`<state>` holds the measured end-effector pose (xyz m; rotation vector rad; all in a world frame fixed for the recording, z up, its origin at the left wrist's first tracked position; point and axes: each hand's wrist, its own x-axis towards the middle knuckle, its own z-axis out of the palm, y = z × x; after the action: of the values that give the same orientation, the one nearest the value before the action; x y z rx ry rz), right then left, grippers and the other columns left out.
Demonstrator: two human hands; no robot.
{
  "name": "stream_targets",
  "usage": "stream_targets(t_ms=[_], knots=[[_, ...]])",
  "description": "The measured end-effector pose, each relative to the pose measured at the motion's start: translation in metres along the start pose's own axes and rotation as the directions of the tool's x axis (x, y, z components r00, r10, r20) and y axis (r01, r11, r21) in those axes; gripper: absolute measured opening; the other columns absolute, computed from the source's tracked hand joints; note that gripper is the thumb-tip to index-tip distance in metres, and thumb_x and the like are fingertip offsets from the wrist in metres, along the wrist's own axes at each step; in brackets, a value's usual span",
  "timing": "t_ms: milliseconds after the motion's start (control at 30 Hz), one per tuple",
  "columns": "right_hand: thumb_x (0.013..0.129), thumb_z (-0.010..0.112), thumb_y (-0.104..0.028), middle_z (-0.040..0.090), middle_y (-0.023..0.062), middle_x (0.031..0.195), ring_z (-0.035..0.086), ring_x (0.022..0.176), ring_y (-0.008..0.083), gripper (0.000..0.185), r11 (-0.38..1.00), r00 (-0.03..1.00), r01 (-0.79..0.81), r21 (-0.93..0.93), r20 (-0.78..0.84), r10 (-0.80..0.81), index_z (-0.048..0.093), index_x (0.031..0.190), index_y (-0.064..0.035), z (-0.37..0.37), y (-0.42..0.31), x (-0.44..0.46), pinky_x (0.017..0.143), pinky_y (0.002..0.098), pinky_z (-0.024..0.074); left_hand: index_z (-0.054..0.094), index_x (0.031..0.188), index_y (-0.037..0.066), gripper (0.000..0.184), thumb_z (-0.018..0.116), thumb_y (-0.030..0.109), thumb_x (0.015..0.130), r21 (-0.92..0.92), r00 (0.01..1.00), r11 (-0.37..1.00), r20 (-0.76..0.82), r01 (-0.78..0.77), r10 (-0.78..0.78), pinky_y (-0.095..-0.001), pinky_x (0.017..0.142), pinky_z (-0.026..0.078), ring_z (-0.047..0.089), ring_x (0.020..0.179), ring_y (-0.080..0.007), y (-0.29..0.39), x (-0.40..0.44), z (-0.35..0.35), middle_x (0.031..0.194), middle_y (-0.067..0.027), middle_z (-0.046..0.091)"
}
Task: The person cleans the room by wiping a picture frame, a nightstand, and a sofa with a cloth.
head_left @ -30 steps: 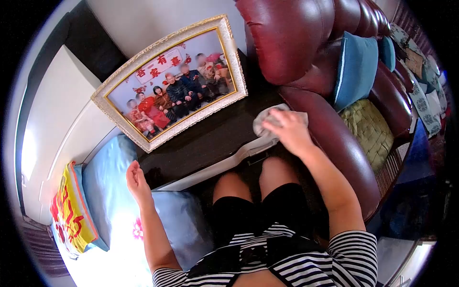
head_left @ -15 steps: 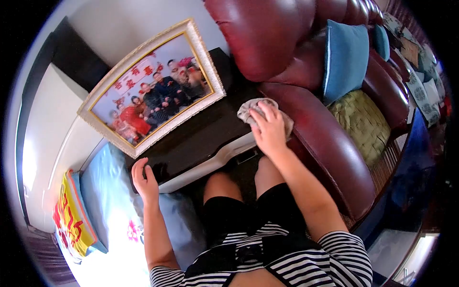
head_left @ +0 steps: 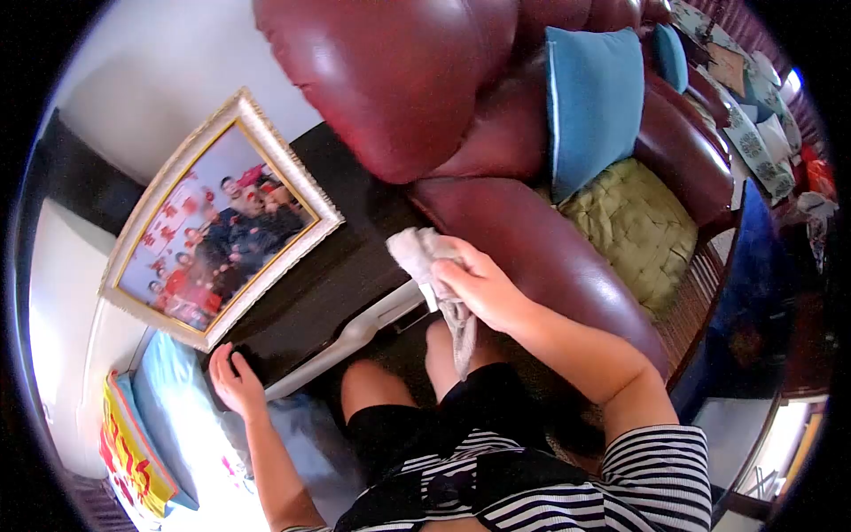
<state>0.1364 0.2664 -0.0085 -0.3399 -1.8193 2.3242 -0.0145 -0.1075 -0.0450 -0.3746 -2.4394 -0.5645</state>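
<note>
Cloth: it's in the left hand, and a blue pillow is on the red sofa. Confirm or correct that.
Wrong side: the head view shows the cloth in the right hand, not the left hand. A blue pillow is indeed on the red sofa.

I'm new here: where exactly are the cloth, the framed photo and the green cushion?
Cloth (head_left: pixel 416 254): head view, on its bunched upper part.
Framed photo (head_left: pixel 222 232): head view, on the middle of the picture.
Green cushion (head_left: pixel 631 235): head view, on its tufted top.
</note>
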Motion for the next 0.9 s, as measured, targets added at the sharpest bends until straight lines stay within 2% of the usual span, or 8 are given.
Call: stream_targets(t_ms=[100,300,400,467,500,567,667,900], knots=[[0.093,0.05,-0.017,0.053,0.0047,0.1,0.05,0.083,0.0098,0.042,0.911,0.968,0.032,0.41,-0.238,0.073,0.037,0.129,-0.0012,-0.019,-0.004,-0.017,0.071,0.0251,0.0447,0.062,0.1,0.003,0.019,0.054,0.009,0.084,0.091,0.998,0.994,0.025,-0.054,0.052,-0.0392,0.088,0.043,0.056,0.099,-0.0306,-0.005,0.0,0.004,0.106,-0.0133,0.06],[0.089,0.058,-0.019,0.053,0.0065,0.094,0.053,0.077,0.0121,0.046,0.967,0.888,0.228,0.11,-0.43,-0.161,0.035,0.126,-0.0058,-0.085,-0.068,0.002,0.065,0.025,0.0467,0.061,0.105,0.007,0.022,0.052,0.016,0.086,0.186,0.995,0.982,0.102,-0.005,-0.014,-0.0393,0.093,0.038,0.052,0.107,-0.0289,0.005,0.0,0.004,0.114,-0.0093,0.057],[0.088,0.058,-0.021,0.054,0.009,0.104,0.054,0.09,0.0158,0.044,0.893,0.906,0.325,-0.312,-0.167,-0.389,0.04,0.124,-0.0026,-0.1,-0.087,0.02,0.076,0.0292,0.0464,0.061,0.103,0.006,0.022,0.052,0.016,0.085,0.209,0.99,0.978,0.133,0.011,-0.04,-0.0394,0.093,0.038,0.052,0.107,-0.0287,0.007,0.002,0.002,0.114,-0.0095,0.057],[0.084,0.06,-0.024,0.05,0.0148,0.119,0.049,0.109,0.0266,0.041,0.423,0.772,0.55,-0.72,0.245,-0.586,0.049,0.118,-0.0041,-0.12,-0.067,0.04,0.092,0.0372,0.0398,0.06,0.103,0.006,0.022,0.052,0.015,0.085,0.203,0.991,0.979,0.135,-0.023,-0.005,-0.0393,0.093,0.038,0.052,0.106,-0.0294,0.006,0.002,0.002,0.114,-0.0104,0.057],[0.081,0.062,-0.03,0.042,0.0187,0.129,0.041,0.12,0.0341,0.043,0.301,0.813,0.54,-0.786,0.395,-0.427,0.053,0.119,-0.0114,-0.121,-0.055,0.043,0.097,0.0456,0.0353,0.06,0.103,0.006,0.021,0.052,0.015,0.085,0.19,0.99,0.981,0.138,-0.041,0.015,-0.0394,0.093,0.038,0.052,0.105,-0.0297,0.007,0.003,0.002,0.113,-0.0107,0.057],[0.079,0.064,-0.034,0.035,0.0189,0.136,0.036,0.125,0.0377,0.048,0.048,0.897,0.436,-0.898,0.43,-0.099,0.053,0.124,-0.0218,-0.106,-0.029,0.033,0.098,0.057,0.0313,0.06,0.102,0.006,0.021,0.052,0.014,0.085,0.2,0.991,0.978,0.132,-0.051,0.025,-0.0395,0.092,0.038,0.052,0.105,-0.0299,0.009,0.003,0.001,0.113,-0.0111,0.057],[0.076,0.065,-0.033,0.027,0.0173,0.142,0.027,0.129,0.0406,0.054,-0.027,0.939,0.336,-0.942,0.337,-0.068,0.05,0.128,-0.0295,-0.093,-0.015,0.036,0.095,0.0677,0.0261,0.06,0.102,0.005,0.02,0.052,0.013,0.085,0.204,0.988,0.976,0.144,-0.081,0.052,-0.0396,0.091,0.038,0.053,0.104,-0.03,0.009,0.004,0.003,0.112,-0.0115,0.057],[0.078,0.061,-0.023,0.036,0.0152,0.134,0.035,0.119,0.0378,0.05,-0.114,0.913,0.349,-0.93,0.364,-0.184,0.05,0.127,-0.0273,-0.076,-0.004,0.094,0.092,0.0563,0.0344,0.059,0.104,0.001,0.024,0.046,0.014,0.088,0.202,0.957,0.971,0.282,-0.13,0.07,-0.0415,0.094,0.036,0.052,0.107,-0.0319,0.012,0.009,-0.001,0.112,-0.0134,0.058]])
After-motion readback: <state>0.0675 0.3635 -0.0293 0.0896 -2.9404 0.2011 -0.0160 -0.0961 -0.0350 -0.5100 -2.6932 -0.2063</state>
